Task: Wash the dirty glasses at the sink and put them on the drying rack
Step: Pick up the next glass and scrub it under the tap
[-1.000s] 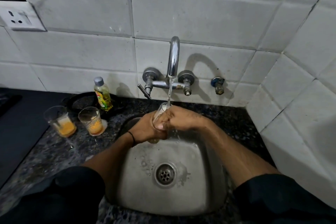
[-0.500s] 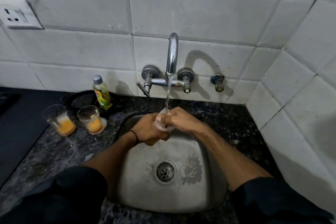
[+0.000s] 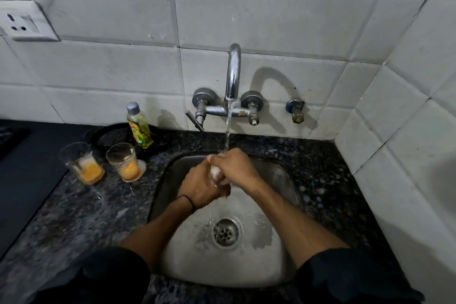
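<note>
Both my hands are clasped over the steel sink [image 3: 283, 261], under the stream from the chrome tap [image 3: 233, 74]. My left hand [image 3: 197, 187] wraps from below around a soapy clear glass [image 3: 215, 172], which is almost fully hidden between the palms. My right hand [image 3: 234, 168] covers the glass from above with its fingers curled round it, and the water lands on its knuckles. Two dirty glasses with orange residue stand on the counter left of the sink: one [image 3: 82, 163] farther left, the other [image 3: 124, 161] nearer the basin.
A bottle of yellow dish liquid [image 3: 139, 126] stands behind the glasses beside a dark round pan [image 3: 108, 138]. A black cooktop [image 3: 27, 170] lies at far left. Tiled walls close in behind and at the right. A wall socket [image 3: 22, 24] sits upper left.
The glass has dropped lower between my hands and is now nearly covered by them. The hands have shifted slightly toward the basin under the running water.
</note>
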Demonstrator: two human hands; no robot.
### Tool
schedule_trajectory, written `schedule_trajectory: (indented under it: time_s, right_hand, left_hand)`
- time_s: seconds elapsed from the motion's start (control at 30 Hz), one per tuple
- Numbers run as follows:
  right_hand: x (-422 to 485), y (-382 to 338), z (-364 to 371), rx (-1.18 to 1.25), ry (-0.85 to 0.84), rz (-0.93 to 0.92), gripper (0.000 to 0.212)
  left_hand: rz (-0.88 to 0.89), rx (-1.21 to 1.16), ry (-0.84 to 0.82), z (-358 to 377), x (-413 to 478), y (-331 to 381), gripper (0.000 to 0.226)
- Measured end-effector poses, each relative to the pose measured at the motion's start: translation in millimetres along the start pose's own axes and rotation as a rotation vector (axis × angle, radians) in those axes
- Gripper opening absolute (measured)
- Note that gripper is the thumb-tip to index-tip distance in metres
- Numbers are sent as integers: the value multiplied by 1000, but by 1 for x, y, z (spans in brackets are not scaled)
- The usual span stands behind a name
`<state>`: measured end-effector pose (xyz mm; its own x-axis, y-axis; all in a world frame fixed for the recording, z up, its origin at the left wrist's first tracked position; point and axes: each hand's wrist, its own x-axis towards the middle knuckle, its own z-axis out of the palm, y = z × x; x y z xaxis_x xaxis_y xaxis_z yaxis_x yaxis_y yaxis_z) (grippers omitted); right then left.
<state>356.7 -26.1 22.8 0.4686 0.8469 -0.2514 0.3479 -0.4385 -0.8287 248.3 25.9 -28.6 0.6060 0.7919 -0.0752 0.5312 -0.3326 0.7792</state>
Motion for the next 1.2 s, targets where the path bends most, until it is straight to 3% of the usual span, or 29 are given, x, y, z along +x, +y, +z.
schedule_trajectory:
  time_s: [0.07, 0.13, 0.27, 0.3, 0.37, 0.43, 0.5, 0.57, 0.63, 0.73, 0.83, 0.9, 1.0, 1.1, 1.13, 1.2]
  right_hand:
    - [3, -8, 4, -117, 77, 52, 34]
    - [3, -13, 4, -213, 129, -68, 33]
    - [-7, -1, 4, -281, 31, -403, 37]
    - [-9, 3, 5, -237, 1, -401, 37]
    - [-9, 4, 12, -140, 18, -272, 28]
    - [-2, 1, 22, -124, 65, -13, 40]
    - [2, -1, 26, -164, 29, 92, 46]
    - [-1, -5, 23, -276, 9, 3, 40]
    - [-6, -1, 17, -353, 25, -212, 34]
    - [-15, 8, 13, -287, -43, -400, 29]
    - [-16, 4, 16, -69, 28, -153, 33]
    - [-13, -2, 19, -68, 112, 44, 44]
    - [-12, -3, 10, -149, 132, -36, 39]
    - [-20, 7, -2, 47, -2, -176, 46]
    - [-21, 10, -3, 111, -12, -185, 47]
    - [-20, 10, 0, 166, 48, -102, 39]
  left_hand:
    - [-9, 65, 118, 9, -11, 5, 64]
    - [12, -62, 161, 10, -17, 5, 64]
    - [126, -253, -132, -17, -11, -1, 41]
    - [130, -239, -171, -20, -11, -3, 38]
    - [75, -134, -83, -18, -13, -5, 51]
    - [24, 34, 69, -7, -20, -6, 65]
    - [37, 34, 128, 3, -27, -8, 71]
    - [36, -82, 102, 5, -29, -12, 71]
    - [31, -171, 15, -3, -23, -17, 69]
    - [49, -96, -113, -16, -11, -17, 57]
    - [26, 64, 39, -11, -17, -4, 63]
    - [26, 84, 111, -1, -24, 4, 67]
    - [3, -134, -48, 1, -24, 3, 64]
    - [-9, -368, -347, -16, -19, -2, 42]
    - [-11, -346, -372, -17, -17, -1, 40]
    - [15, -88, -263, -15, -13, 4, 52]
